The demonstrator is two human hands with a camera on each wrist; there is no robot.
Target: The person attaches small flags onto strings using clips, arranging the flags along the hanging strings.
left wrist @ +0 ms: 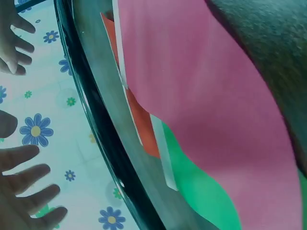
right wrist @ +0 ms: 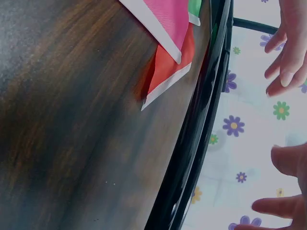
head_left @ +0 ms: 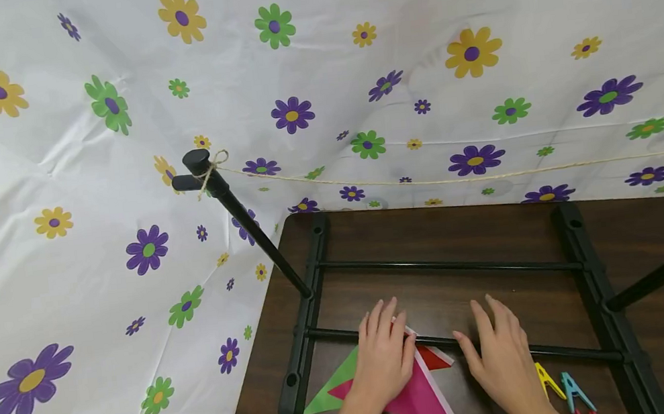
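Note:
My left hand (head_left: pixel 384 356) is over a small pile of triangular pennants, its fingers extended across the front black bar; whether it touches the pile I cannot tell. The magenta pennant (head_left: pixel 419 397) with a white edge lies on top. A green pennant (head_left: pixel 338 382) sticks out to the left and a red pennant (head_left: pixel 435 358) to the right. To the right of the pile, my right hand (head_left: pixel 500 358) hovers at the same bar with loosely spread fingers, holding nothing. In the left wrist view the magenta pennant (left wrist: pixel 192 72) bulges close to the camera.
A black frame (head_left: pixel 450 265) stands on the dark wooden table (head_left: pixel 432 230). Its left post (head_left: pixel 258 231) carries a tied string (head_left: pixel 366 183) running right. A yellow clothespin (head_left: pixel 548 383) and a blue clothespin (head_left: pixel 576 392) lie beside my right hand. Flowered cloth (head_left: pixel 141 186) hangs behind.

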